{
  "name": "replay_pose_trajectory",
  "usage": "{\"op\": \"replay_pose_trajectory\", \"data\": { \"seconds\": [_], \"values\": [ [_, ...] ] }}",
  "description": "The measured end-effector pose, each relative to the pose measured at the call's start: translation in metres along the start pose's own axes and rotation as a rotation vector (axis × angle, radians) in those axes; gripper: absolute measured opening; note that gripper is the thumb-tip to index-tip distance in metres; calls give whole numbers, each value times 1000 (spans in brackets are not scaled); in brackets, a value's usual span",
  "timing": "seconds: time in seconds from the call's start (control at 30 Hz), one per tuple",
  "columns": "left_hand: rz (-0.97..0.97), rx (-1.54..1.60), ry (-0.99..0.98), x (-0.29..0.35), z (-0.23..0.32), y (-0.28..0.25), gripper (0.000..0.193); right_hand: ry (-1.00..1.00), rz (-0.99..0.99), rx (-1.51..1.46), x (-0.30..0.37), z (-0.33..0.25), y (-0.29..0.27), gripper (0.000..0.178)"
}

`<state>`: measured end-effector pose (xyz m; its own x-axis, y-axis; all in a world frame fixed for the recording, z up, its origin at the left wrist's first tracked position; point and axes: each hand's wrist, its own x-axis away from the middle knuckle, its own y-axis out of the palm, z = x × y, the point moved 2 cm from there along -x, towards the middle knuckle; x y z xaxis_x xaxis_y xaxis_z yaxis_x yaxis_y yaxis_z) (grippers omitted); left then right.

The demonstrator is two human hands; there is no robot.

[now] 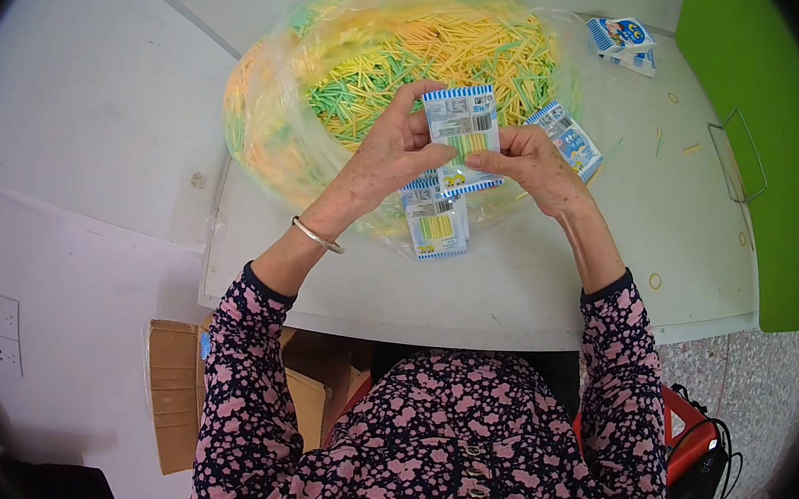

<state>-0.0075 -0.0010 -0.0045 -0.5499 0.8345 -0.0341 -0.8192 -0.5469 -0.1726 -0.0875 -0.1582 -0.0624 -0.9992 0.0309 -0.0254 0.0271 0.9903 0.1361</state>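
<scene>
Head view: far left, below the surface [337,301], a cardboard box [169,391] is standing with a flap spread outward. On the surface, a big clear bag [255,130] is lying with its mouth gaping wide, presumably for easy reach, and is baring a heap of yellow, green and orange sticks [419,49]. The left hand [390,150] is curling partly closed, thumb on the front of a small blue-and-white packet [459,113], fingers behind. This packet is hanging upright between the hands, over the bag's near side, its clear window showing sticks. Below it a second packet [437,226] is lying, upper end partly covered. The right hand [540,170] is mirroring the pinch, thumb pressing near the window; sharing the grip is likely keeping the limp film flat and steady. Just beyond that hand another packet [575,143] is resting aslant. Farther right, overlapping packets [624,40] are sitting well apart, perhaps out of the way; stray sticks [659,140] and rubber bands [655,281] are lying scattered before a green panel [784,152].
</scene>
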Motion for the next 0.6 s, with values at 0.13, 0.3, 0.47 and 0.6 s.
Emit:
{"op": "replay_pose_trajectory", "data": {
  "seconds": [0.13, 0.3, 0.47, 0.6],
  "values": [
    [5, -44, -40, -1, -4, 0, 62, -15, 6, 6, -1, 5, 0, 22],
    [-5, 1, -27, -5, -2, -12, 55, -39, 52, 39, 2, -3, -5, 21],
    [114, 4, 46, -35, -21, -65, 32, -117, 190, 44, 11, -4, -42, 21],
    [56, -712, 103, -51, -47, -67, 16, -96, 230, -40, 20, -12, -48, 21]
  ]
}}
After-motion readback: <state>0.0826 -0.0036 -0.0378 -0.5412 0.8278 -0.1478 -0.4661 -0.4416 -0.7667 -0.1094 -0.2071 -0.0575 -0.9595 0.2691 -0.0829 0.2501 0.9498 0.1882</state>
